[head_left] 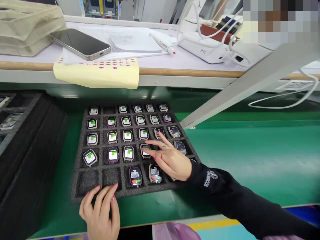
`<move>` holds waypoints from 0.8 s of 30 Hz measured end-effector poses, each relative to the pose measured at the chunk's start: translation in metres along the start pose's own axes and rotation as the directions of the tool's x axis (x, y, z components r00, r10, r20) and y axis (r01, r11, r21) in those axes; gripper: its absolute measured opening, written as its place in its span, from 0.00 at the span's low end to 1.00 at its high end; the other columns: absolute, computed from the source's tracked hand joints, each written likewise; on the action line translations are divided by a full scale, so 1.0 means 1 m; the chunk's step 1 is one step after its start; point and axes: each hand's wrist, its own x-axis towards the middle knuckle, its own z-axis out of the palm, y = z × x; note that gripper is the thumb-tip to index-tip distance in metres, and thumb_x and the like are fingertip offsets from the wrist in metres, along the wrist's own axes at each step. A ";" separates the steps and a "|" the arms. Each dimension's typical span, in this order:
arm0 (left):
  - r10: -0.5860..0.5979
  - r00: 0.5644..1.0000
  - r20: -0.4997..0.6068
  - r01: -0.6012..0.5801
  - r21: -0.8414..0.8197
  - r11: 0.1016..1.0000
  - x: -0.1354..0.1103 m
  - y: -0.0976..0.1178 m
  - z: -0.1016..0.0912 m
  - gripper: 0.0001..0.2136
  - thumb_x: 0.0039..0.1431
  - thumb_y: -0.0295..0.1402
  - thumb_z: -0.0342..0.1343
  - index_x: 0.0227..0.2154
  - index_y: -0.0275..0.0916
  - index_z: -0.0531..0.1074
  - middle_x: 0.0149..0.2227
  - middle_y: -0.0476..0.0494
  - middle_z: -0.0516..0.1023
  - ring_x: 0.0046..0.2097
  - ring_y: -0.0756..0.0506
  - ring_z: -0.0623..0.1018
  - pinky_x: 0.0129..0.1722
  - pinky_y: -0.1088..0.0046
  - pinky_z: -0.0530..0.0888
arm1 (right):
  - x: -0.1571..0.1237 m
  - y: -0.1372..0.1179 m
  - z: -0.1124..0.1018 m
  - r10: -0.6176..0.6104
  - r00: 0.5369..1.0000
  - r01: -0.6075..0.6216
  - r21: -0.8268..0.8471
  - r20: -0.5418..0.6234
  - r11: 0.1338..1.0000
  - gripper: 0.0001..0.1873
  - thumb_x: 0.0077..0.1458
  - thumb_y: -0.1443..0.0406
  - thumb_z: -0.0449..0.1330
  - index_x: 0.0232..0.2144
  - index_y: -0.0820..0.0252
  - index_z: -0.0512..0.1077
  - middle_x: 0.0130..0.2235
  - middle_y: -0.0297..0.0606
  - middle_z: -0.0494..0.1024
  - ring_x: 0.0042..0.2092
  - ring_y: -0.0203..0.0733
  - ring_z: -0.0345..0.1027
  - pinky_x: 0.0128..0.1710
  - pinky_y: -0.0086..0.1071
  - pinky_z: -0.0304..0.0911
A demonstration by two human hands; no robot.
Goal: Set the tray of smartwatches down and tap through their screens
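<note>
A black foam tray (100, 183) lies in front of me, with smartwatch bodies without straps in most of its square pockets. Many screens show a white and green picture. At the near left edge of the tray, my left hand (102, 210) rests its loosely bent fingers on the foam, holding nothing. My right hand (172, 156) reaches over the right half with fingers apart. One fingertip is at a smartwatch (145, 151) with a lit screen, and another is over the smartwatch (158, 132) behind it. Two smartwatches (135, 176) in the front row show a keypad-like screen.
Tall stacked black foam trays (32, 140) stand at left. Behind, a shelf (160, 71) carries a phone (80, 43), papers, a marker (163, 44) and a white box with cables (202, 48). A slanted white post (237, 80) meets the green bench (250, 160) at right.
</note>
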 end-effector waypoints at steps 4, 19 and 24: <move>0.012 1.000 -0.002 -0.012 0.003 1.000 0.000 -0.001 0.000 0.13 0.58 0.24 0.54 0.44 0.41 0.75 0.39 0.47 0.78 0.46 0.39 0.70 0.48 0.57 0.61 | 0.008 0.010 -0.008 0.068 0.997 -0.070 -0.062 -0.047 0.996 0.22 0.65 0.70 0.42 0.55 0.67 0.68 0.46 0.42 0.77 0.61 0.46 0.58 0.66 0.57 0.36; -0.081 0.993 -0.083 0.072 -0.108 0.992 -0.005 0.007 -0.002 0.11 0.56 0.22 0.55 0.40 0.40 0.76 0.43 0.38 0.74 0.48 0.39 0.70 0.50 0.56 0.62 | 0.031 0.031 -0.001 0.128 0.990 -0.134 -0.119 -0.056 0.984 0.23 0.67 0.67 0.39 0.56 0.65 0.67 0.49 0.43 0.75 0.60 0.46 0.58 0.66 0.59 0.36; 0.017 0.989 -0.148 -0.093 -0.522 0.848 -0.028 0.020 -0.005 0.11 0.64 0.25 0.49 0.27 0.38 0.72 0.27 0.47 0.69 0.31 0.51 0.69 0.35 0.72 0.67 | 0.034 0.016 0.001 0.069 0.998 -0.069 -0.068 0.002 0.995 0.22 0.67 0.67 0.40 0.55 0.66 0.68 0.48 0.43 0.76 0.60 0.46 0.59 0.66 0.58 0.36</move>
